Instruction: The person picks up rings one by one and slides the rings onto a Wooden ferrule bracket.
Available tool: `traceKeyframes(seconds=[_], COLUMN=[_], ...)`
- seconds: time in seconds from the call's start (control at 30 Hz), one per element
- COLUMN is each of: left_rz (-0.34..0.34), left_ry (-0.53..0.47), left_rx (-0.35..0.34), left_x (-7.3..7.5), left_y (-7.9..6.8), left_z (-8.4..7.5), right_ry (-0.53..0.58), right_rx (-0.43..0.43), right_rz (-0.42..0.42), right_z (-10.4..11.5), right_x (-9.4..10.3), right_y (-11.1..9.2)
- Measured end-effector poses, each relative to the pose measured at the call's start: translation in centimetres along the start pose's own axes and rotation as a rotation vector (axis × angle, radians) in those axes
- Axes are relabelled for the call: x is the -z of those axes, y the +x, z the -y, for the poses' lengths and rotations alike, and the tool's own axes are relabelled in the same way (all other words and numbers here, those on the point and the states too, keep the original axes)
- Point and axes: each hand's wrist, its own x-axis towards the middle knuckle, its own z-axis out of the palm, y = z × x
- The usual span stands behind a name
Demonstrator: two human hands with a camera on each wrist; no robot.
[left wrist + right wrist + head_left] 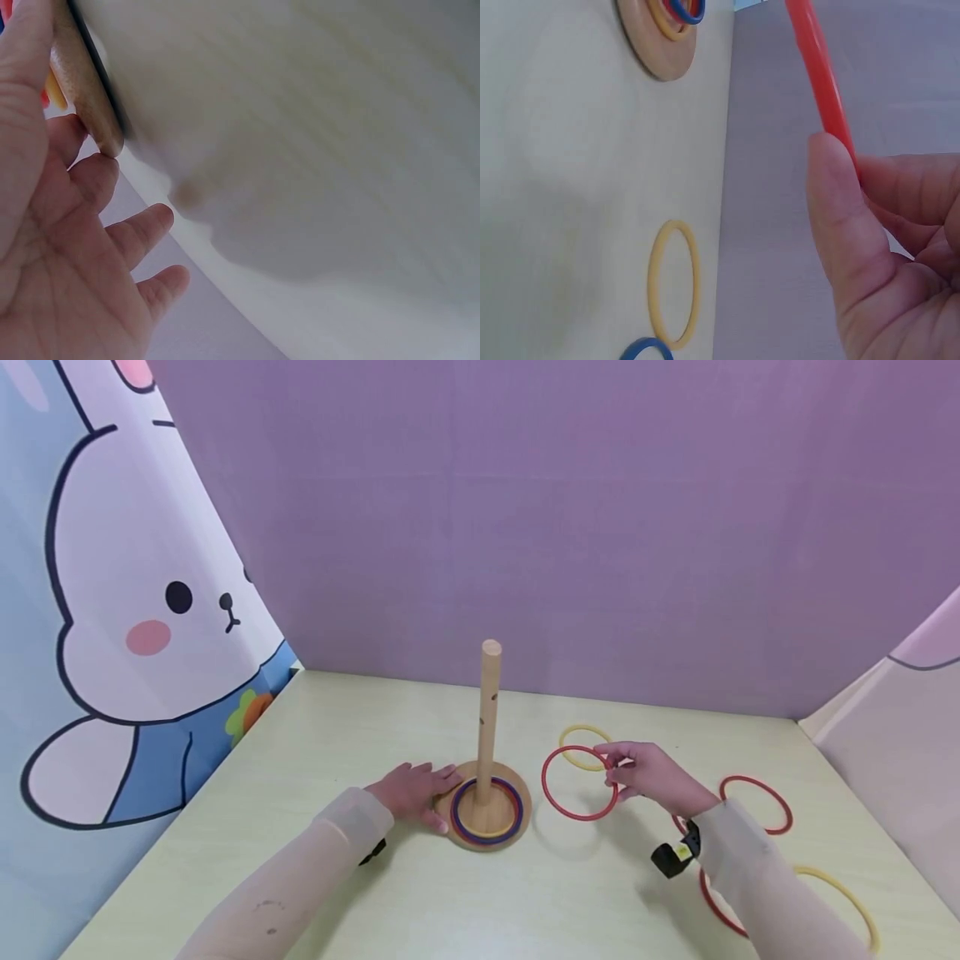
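Observation:
A wooden ring-toss stand, its upright peg rising from a round base, is on the table. Blue, red and yellow rings lie stacked around the peg's foot; the blue ring shows on top. My left hand rests on the base's left rim with spread fingers; in the left wrist view some fingertips touch the base edge. Right of the stand, my right hand pinches a red ring between thumb and fingers, raised above the table. In the right wrist view this red ring is partly out of frame.
A yellow ring lies behind the held one. On the right are a red ring, another red ring and a yellow ring, some partly behind my right arm. A blue ring shows in the right wrist view. A purple cloth hangs behind.

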Motion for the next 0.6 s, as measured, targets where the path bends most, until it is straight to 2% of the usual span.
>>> traceKeyframes(seconds=[0.2,0.43,0.6], left_rz=[0.003,0.001,0.001], left_ry=[-0.005,0.005,0.006], left_rx=[-0.004,-0.005,0.005], left_x=[-0.1,-0.2,-0.1], left_y=[0.0,0.0,0.0], left_z=[0.1,0.1,0.0], right_ry=[-0.018,-0.062,-0.095], right_rx=[-0.003,0.043,0.035], right_rz=[0.006,0.001,0.001], right_z=[1.8,6.0,8.6], right_x=[0.7,2.0,2.5], right_y=[0.0,0.1,0.1])
